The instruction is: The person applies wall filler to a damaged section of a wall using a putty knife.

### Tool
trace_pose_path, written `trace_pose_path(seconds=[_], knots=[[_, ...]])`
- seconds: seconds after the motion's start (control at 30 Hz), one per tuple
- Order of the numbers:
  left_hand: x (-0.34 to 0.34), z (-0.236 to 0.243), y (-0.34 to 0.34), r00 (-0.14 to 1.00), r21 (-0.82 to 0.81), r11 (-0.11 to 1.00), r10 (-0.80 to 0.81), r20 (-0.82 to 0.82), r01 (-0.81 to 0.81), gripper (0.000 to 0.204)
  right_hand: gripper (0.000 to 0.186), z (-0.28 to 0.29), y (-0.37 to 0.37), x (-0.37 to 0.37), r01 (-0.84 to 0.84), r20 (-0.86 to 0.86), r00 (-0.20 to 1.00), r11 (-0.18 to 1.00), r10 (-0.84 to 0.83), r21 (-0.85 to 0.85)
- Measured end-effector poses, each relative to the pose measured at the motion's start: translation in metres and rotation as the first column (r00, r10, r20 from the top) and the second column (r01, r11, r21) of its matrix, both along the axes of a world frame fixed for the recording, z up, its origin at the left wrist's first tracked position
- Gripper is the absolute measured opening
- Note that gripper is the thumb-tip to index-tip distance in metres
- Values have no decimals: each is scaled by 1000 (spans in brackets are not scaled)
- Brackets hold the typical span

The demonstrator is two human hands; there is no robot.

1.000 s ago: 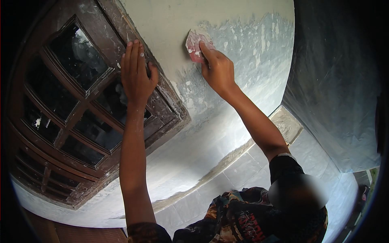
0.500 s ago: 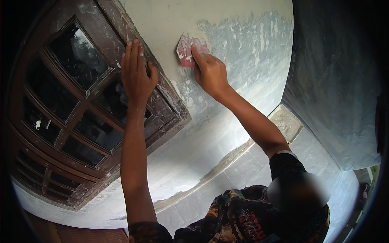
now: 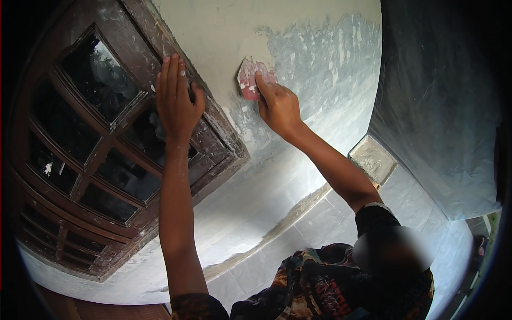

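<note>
My left hand [image 3: 178,101] lies with outstretched fingers on the paint-spattered brown wooden window frame [image 3: 133,32], whose panes are dark glass. Right of it, my right hand [image 3: 280,109] grips a pink, putty-smeared flat scraper [image 3: 250,77], thumb on top, pressed to the wall. That wall [image 3: 330,64] is cream in its upper part, with a patchy grey area and flaking cream smears around the scraper.
A shallow tray of grey putty [image 3: 373,154] sits beyond my right forearm, beside pale tiled flooring [image 3: 290,234]. A translucent plastic sheet [image 3: 437,138] hangs along the right. A reddish-brown surface [image 3: 106,309] shows at the lower left.
My right hand and the scraper have moved downward along the wall, first a little leftward. My left hand has stayed on the frame, shifting only slightly in the picture.
</note>
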State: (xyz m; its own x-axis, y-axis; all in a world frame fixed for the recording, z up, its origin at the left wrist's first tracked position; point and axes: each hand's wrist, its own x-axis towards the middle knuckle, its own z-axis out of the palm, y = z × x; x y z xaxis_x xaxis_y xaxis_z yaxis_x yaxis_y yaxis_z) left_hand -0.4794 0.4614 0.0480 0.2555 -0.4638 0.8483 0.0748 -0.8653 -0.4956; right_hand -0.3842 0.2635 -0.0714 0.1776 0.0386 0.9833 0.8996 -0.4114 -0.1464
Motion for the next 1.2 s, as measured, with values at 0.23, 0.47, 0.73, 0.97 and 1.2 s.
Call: trace_pose_path(seconds=[0.23, 0.47, 0.73, 0.97, 1.2], knots=[[-2, 3, -1, 1000, 14, 1000, -9, 18, 9, 49, 68, 20, -17, -28, -97, -12, 995, 994, 97, 51], [-2, 1, 2, 1000, 2, 1000, 26, 4, -26, 49, 66, -6, 1, -9, -18, 3, 1000, 999, 18, -48], [-1, 1, -3, 1000, 4, 1000, -4, 7, 4, 51, 64, 22, -28, 1, 7, -64, 998, 995, -1, 95], [-1, -1, 3, 1000, -3, 1000, -9, 3, 9, 52, 68, -51, -6, -21, -94, -137, 987, 995, 90, -24], [1, -1, 2, 1000, 8, 1000, -9, 15, 9, 53, 64, 10, -25, 1, -93, -141, 984, 986, 112, 135]])
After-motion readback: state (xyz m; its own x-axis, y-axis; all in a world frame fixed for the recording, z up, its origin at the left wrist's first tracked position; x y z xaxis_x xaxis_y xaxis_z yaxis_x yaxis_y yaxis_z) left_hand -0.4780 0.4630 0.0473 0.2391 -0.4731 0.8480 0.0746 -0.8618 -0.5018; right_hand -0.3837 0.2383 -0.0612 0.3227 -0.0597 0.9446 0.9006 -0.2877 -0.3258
